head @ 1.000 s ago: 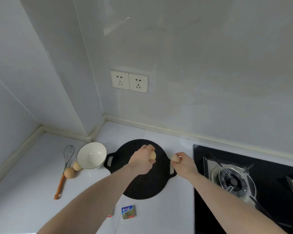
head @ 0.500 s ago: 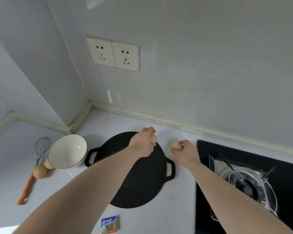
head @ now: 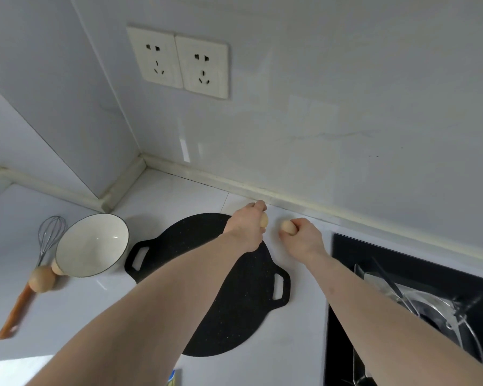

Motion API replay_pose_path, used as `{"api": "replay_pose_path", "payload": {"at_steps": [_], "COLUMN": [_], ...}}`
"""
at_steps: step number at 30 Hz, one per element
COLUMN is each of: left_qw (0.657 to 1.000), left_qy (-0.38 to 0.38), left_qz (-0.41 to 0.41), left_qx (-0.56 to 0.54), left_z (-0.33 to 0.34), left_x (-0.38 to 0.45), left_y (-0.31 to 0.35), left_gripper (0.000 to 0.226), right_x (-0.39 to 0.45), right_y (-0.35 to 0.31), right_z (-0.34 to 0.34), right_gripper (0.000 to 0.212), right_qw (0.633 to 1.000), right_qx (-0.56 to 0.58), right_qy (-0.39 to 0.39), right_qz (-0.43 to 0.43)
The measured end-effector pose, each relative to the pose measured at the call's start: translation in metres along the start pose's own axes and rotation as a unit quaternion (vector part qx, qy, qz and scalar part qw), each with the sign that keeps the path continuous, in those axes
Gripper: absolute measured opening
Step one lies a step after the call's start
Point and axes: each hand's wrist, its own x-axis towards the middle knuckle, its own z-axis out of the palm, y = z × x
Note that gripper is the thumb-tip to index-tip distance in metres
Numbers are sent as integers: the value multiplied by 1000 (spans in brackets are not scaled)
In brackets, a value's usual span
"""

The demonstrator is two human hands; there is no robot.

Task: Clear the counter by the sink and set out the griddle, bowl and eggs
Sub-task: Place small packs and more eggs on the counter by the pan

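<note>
Black and speckled, the griddle point(head: 207, 288) lies flat on the white counter point(head: 179, 196), its two loop handles pointing left and right, with the gas hob point(head: 402, 316) just beside it on the right. The left hand point(head: 246, 228) reaches across the griddle's far edge with its fingers closed around a tan egg point(head: 263, 220), of which only the end shows. The right hand point(head: 303, 238) is over bare counter between the griddle and the wall, and it grips a second egg point(head: 287, 227) that pokes out from the fist toward the other; the two eggs are near one another but apart. Whether either egg touches the counter is hard to judge from this angle. To the left of the griddle stands a white bowl point(head: 92, 245), tilted a little in this wide view, and against its left side rest two more eggs point(head: 42, 278), one partly hidden behind the bowl. A whisk point(head: 28, 285) with a wooden handle lies beside them, its wire head toward the wall. A double wall socket point(head: 179, 62) sits above the counter.
</note>
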Motion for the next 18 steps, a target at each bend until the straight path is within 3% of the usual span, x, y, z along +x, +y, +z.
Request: {"api": "replay_pose_path", "payload": {"at_steps": [18], "left_qw": [998], "left_qy": [24], "left_qz": [-10], "left_qx": [-64], "left_z": [-4], "left_x": [4], "left_y": [1], "left_gripper": [55], "right_x": [4], "right_y": [-20], "right_z": [9], "right_gripper": [13], "right_qw": [1000], "right_qx": [16], "right_qy": [-5], "right_qz": [-15]}}
